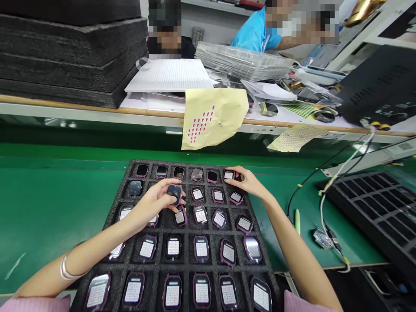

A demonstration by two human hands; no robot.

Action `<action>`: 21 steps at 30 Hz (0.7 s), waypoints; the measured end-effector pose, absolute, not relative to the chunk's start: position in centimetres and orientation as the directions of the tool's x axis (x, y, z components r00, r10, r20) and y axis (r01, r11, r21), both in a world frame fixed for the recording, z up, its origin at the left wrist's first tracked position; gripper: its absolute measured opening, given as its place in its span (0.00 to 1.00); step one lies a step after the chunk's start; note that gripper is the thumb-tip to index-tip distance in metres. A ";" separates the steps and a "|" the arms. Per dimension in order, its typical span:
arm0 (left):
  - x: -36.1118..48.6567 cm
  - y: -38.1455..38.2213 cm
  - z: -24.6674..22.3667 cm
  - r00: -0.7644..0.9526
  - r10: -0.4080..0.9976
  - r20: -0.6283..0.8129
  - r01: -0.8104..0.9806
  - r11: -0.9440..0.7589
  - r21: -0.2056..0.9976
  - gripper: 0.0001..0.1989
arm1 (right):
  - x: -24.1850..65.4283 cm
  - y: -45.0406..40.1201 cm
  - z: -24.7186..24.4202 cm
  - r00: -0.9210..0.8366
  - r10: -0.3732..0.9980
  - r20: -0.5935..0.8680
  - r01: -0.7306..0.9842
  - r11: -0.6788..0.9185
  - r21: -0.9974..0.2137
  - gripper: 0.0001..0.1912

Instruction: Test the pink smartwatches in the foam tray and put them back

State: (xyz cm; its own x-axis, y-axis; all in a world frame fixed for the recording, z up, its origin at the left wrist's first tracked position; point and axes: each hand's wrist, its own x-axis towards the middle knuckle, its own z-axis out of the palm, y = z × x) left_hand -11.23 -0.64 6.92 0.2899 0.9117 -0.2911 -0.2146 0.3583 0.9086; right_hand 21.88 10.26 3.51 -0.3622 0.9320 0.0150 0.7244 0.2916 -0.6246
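My left hand (162,196) is closed around a dark-screened smartwatch (174,193), held just above the second row of a black foam tray (191,255). My right hand (244,180) reaches to the tray's far right corner, its fingers pinching a smartwatch (229,174) with a lit white screen in its compartment. Purple-rimmed smartwatches fill the other compartments. Most show white screens with a grid, such as the one in the front row (202,291). Several in the back row, like the corner smartwatch (142,170), are dark.
Stacked black foam trays (71,56) stand on the shelf at upper left. A yellow paper sheet (214,117) hangs from the shelf edge. Right of the tray lie a green pen-like stick (297,222), cables (323,208) and another black tray (373,208). Two people are beyond the shelf.
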 end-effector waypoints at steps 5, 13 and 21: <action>-11.1 -0.4 6.7 0.307 0.913 -0.268 -0.190 0.335 0.923 0.20 | 21.7 10.2 4.7 -0.413 0.910 0.026 0.805 0.378 -0.457 0.25; -11.2 -1.1 6.3 0.237 0.972 0.006 0.141 -0.041 0.989 0.12 | 14.4 9.5 2.2 -0.290 0.956 0.038 0.852 0.276 -0.445 0.13; -11.6 -1.6 6.8 0.251 0.966 0.056 0.292 -0.131 0.947 0.11 | 13.4 9.4 2.5 -0.214 0.976 0.037 0.709 0.181 -0.681 0.17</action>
State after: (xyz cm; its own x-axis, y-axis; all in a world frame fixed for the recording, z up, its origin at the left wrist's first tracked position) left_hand -11.59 -1.58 6.85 0.2510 0.9664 0.0559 0.2924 -0.1307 0.9473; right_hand 13.37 9.40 2.46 -0.2136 0.9762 0.0368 0.7092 0.1808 -0.6815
